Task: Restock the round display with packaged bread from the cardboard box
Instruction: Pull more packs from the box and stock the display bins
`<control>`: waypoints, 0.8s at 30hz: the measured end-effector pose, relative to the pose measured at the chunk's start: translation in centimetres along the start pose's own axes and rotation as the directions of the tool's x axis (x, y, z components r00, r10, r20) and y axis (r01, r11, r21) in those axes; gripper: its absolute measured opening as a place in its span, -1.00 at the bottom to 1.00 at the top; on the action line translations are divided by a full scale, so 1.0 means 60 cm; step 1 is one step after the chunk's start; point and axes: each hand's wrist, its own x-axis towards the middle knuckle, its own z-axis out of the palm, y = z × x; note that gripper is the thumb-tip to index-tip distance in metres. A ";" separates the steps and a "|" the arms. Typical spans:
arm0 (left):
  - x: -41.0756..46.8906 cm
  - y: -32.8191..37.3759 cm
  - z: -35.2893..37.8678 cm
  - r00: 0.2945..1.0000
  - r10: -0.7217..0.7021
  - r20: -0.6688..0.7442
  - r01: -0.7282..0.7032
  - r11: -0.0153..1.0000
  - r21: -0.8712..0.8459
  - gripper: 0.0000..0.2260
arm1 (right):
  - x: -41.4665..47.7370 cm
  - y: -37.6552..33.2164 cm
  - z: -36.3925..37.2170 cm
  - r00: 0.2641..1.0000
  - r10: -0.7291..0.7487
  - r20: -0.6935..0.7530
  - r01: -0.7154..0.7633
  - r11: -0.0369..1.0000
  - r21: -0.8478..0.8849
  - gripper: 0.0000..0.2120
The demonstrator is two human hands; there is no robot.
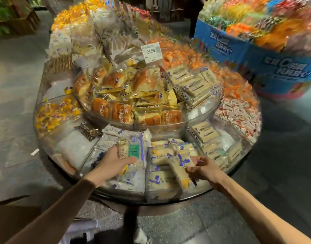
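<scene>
The round display (200, 194) has clear acrylic compartments full of packaged bread. My left hand (114, 163) grips a bread packet with a green label (132, 150) over the front compartment of white packets. My right hand (203, 167) pinches a pale bread packet with blue print (180, 170), tilted over the neighbouring front compartment. A corner of the cardboard box (12, 221) shows at the lower left, its contents hidden.
The raised middle tier holds golden bread loaves (126, 103) under a price tag reading 23.90 (152, 52). A blue round candy display (267, 55) stands at the right. Grey tiled floor (15, 110) surrounds the stands. Dark shelving sits far left.
</scene>
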 end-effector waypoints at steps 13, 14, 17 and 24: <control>0.142 0.047 -0.026 0.999 -0.036 0.005 0.037 0.998 -0.057 -0.54 | 0.191 -0.123 0.022 0.957 -0.250 0.146 0.288 0.780 -0.556 -0.86; 0.148 0.052 -0.026 1.000 -0.025 -0.018 0.024 0.998 -0.060 -0.57 | 0.207 -0.132 0.035 0.948 -0.266 0.176 0.317 0.734 -0.600 -0.85; 0.158 0.053 -0.030 0.996 -0.030 -0.079 0.025 0.997 -0.067 -0.63 | 0.251 -0.140 0.070 0.907 -0.304 0.291 0.416 0.549 -0.725 -0.83; 0.147 0.037 -0.036 0.986 0.107 -0.131 -0.111 0.994 -0.020 -0.64 | 0.276 -0.093 0.092 0.853 -0.323 0.409 0.396 -0.108 -0.912 -0.53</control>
